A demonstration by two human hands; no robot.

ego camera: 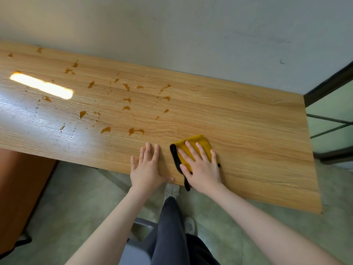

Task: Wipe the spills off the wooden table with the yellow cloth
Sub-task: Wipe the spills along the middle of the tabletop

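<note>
Plain grey-white wall point(191, 35) behind. Greenish floor point(76, 197) below. Brown cabinet point(21, 188) at left. Dark-framed glass partition point(330, 111) at right.

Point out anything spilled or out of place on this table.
Amber-brown spills dot the wooden table, scattered from its middle out to the far left; none is wiped yet. The yellow cloth lies flat under the right hand on a dry patch, right of them. The left hand rests bare beside it.
</note>
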